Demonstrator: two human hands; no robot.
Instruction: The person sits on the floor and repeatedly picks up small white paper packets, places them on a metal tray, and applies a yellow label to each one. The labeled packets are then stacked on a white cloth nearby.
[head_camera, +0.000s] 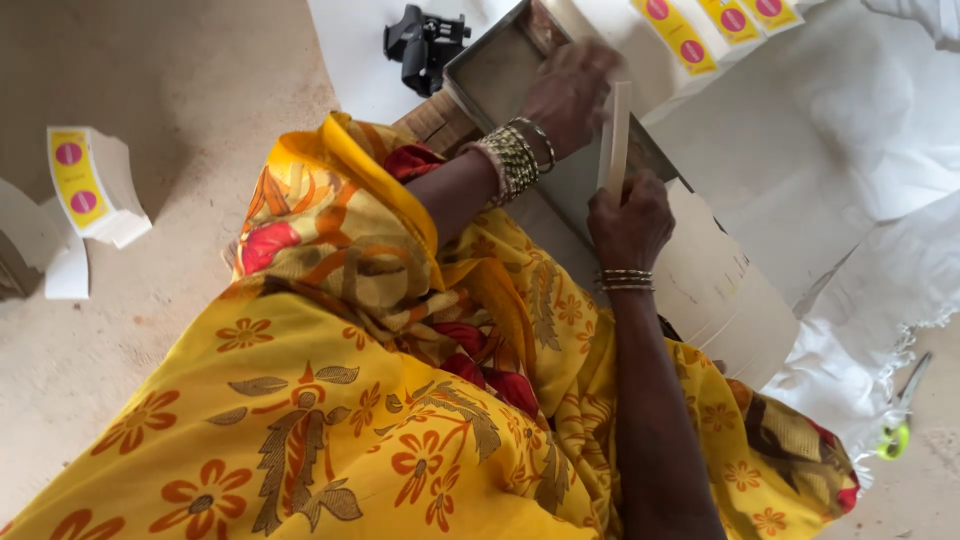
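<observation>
Sandy ground (150, 330) forms the work surface, partly covered by white sheeting (850, 130). A narrow white card strip (618, 135) is held upright over a grey tray (500, 70); its lower end is pinched in the closed right hand (628, 222). The left hand (570, 92) is pressed against the strip's upper part, fingers curled (its grip cannot be determined). Flat cardboard blanks (725, 300) lie just beside the right hand. A black tool (425, 42) rests near the tray, and green-handled scissors (900, 420) lie well apart.
</observation>
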